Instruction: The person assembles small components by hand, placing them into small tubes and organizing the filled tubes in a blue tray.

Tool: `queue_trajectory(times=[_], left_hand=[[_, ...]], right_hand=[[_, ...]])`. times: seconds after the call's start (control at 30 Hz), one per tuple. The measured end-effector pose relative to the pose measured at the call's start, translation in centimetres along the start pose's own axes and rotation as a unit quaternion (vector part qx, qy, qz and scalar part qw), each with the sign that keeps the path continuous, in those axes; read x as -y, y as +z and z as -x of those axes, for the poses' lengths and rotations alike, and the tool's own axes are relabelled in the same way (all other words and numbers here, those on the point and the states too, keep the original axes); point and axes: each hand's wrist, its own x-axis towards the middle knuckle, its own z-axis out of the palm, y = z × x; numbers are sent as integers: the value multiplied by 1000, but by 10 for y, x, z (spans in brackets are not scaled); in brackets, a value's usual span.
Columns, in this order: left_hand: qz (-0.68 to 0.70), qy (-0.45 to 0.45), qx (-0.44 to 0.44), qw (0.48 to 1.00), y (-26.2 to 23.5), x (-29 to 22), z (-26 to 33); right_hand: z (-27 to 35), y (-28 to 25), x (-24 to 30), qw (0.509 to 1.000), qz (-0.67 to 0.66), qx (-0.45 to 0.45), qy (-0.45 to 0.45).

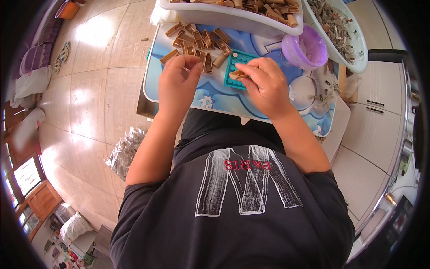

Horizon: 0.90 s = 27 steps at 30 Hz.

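My right hand (268, 85) pinches a small brown plastic piece (236, 75) between thumb and fingers, over a teal tray (229, 82) with rows of round places. One light round piece (234, 55) sits at the tray's far left corner. My left hand (178, 85) is closed, its fingers curled toward the thumb at the near edge of a pile of brown hollow plastic pieces (197, 39). Whatever its fingertips hold, if anything, is hidden. Between the hands a brown tube-like piece (219, 60) lies beside the tray.
The work stands on a blue patterned table (215, 101). Behind it is a white bin (251, 18) full of brown pieces. At the right are a purple basket (309, 49) and a pale green basket (360, 56) of small metallic-looking parts. A crinkled clear bag (125, 152) lies on the floor.
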Motion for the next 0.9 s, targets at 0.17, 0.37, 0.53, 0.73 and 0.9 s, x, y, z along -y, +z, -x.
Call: queue_trajectory(times=[0.17, 0.37, 0.53, 0.73, 0.9], left_hand=[[-411, 97, -29, 906, 4, 1, -9], [-418, 160, -52, 893, 22, -15, -12], [-404, 265, 44, 874, 41, -11, -38], [-481, 288, 135, 817, 42, -5, -62], [-489, 266, 175, 812, 35, -11, -71]], right_hand=[[0, 3, -22, 969, 30, 108, 220], [-14, 16, -25, 949, -165, -80, 255], [7, 3, -14, 963, -139, -48, 224], [51, -27, 1, 991, -58, -2, 122], [87, -48, 8, 983, -74, 0, 167]])
